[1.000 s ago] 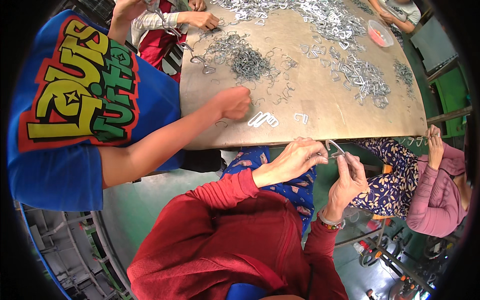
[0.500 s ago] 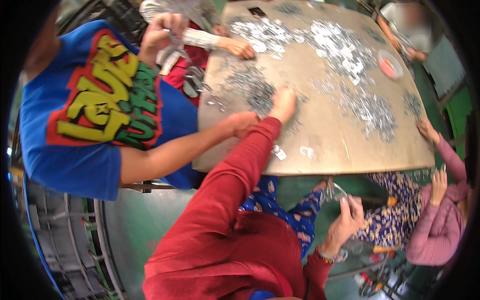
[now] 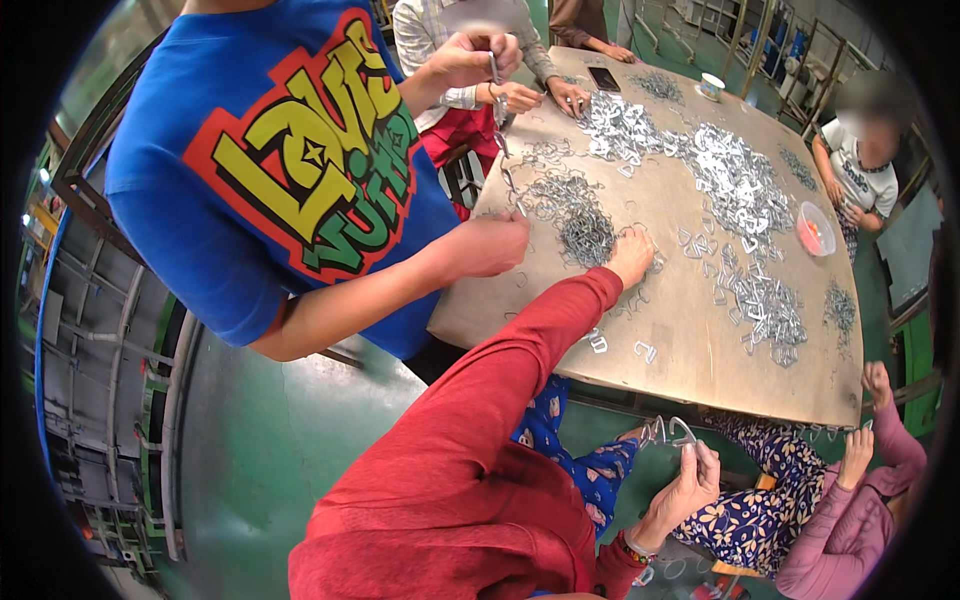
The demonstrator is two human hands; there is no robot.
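Note:
My left hand (image 3: 631,256) reaches across the table (image 3: 560,325) in a red sleeve. Its fingers are bent down at the right edge of a pile of small dark grey wire pieces (image 3: 587,238); what they pinch, if anything, is too small to make out. Low on the right, beyond the table's near edge, my right hand (image 3: 688,485) pinches a bent silver metal hook (image 3: 683,430) between thumb and fingers. More linked metal pieces (image 3: 652,432) hang from it to the left. Two loose flat hooks (image 3: 644,351) lie near the table's front edge.
Large heaps of shiny metal hooks (image 3: 735,180) cover the table's middle and right. A clear tub with orange contents (image 3: 815,230), a phone (image 3: 604,79) and a cup (image 3: 711,86) stand there too. A co-worker in blue (image 3: 300,180) stretches a linked strand close at left; others sit around.
The view has shifted, so the table sits lower and further right. The blue-shirted co-worker's lower hand has moved away from my left wrist. My right hand keeps its hold on the hook.

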